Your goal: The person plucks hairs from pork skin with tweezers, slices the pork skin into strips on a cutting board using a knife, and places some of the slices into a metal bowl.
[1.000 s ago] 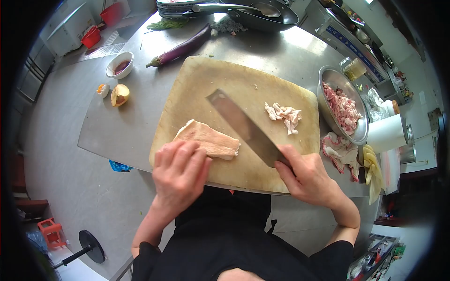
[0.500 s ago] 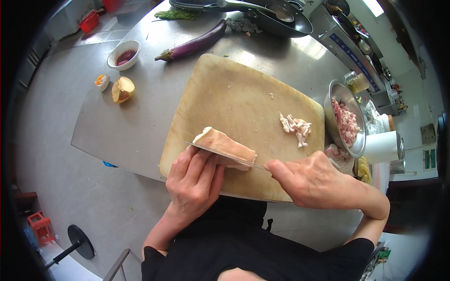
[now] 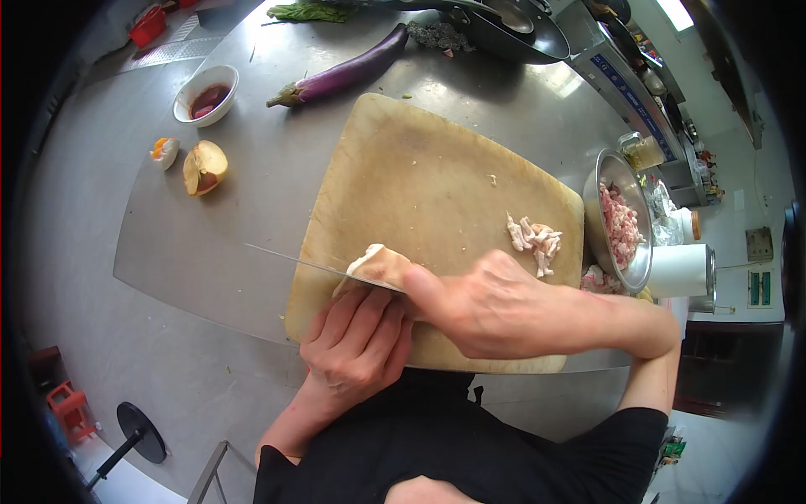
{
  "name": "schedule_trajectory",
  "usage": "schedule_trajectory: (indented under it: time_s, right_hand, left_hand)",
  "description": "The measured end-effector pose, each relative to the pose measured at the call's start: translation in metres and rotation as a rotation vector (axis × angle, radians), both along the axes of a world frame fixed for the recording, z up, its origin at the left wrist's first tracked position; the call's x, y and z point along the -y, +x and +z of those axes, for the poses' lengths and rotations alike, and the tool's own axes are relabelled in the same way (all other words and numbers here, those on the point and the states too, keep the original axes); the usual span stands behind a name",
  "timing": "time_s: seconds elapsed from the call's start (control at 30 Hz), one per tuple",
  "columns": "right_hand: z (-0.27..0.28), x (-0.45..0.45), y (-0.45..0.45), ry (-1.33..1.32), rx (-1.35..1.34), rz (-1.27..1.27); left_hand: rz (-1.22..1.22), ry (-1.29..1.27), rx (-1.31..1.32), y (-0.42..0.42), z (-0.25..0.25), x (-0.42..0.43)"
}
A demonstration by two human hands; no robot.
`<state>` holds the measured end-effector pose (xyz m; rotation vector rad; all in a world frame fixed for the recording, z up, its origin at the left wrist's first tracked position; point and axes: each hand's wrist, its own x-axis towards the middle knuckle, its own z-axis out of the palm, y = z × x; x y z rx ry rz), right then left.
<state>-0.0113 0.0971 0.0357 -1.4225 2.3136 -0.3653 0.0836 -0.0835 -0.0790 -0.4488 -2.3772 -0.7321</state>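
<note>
A pale, fatty piece of pork (image 3: 380, 262) lies on the near left part of the worn cutting board (image 3: 411, 168). My left hand (image 3: 357, 349) is closed, its curled fingers pressing the pork down from the near side. My right hand (image 3: 495, 307) grips a knife (image 3: 306, 265) whose handle is hidden in the fist. The thin blade crosses the pork just beyond my left fingers, its tip reaching past the board's left edge. My right hand hides the right end of the pork. A small heap of whitish cut strips (image 3: 536, 242) sits at the board's right side.
Right of the board stands a metal bowl (image 3: 594, 210) of chopped meat. A purple eggplant (image 3: 344, 76), a white bowl (image 3: 186, 109) with dark liquid, a cut apple (image 3: 206, 166) and an eggshell piece (image 3: 165, 153) lie beyond and left. A black pan (image 3: 537, 46) is at the back.
My right hand has pushed the knife forward and to the left, so the blade now extends past the board's edge. My left hand stays on the pork, shifted slightly nearer to me.
</note>
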Motion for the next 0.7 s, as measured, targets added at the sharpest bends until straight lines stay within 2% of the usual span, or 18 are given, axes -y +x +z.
schedule_trajectory:
  time_s: [0.13, 0.17, 0.27, 0.4, 0.53, 0.63, 0.7]
  right_hand:
    - [0.024, -0.032, 0.014, 0.286, 0.1, -0.06]
    - [0.023, -0.03, 0.012, 0.291, 0.107, -0.057]
    - [0.013, -0.011, 0.005, 0.224, 0.098, -0.026]
    - [-0.013, 0.038, -0.018, -0.115, 0.006, 0.046]
    - [-0.021, 0.068, -0.039, -0.08, 0.018, 0.033]
    - [-0.031, 0.054, -0.047, -0.253, 0.034, -0.009]
    - [-0.024, 0.043, -0.045, -0.13, -0.078, -0.084]
  left_hand:
    - [0.046, -0.021, -0.019, -0.001, 0.001, -0.001]
    - [0.048, -0.018, -0.011, -0.001, 0.001, -0.001]
    - [0.048, -0.021, -0.006, -0.001, 0.002, -0.001]
    - [-0.02, 0.067, 0.038, 0.002, 0.003, 0.001]
    - [-0.019, 0.058, -0.016, 0.001, 0.003, 0.0]
    - [-0.018, 0.015, -0.088, 0.0, -0.004, -0.002]
    - [-0.008, -0.027, -0.094, 0.002, -0.004, -0.003]
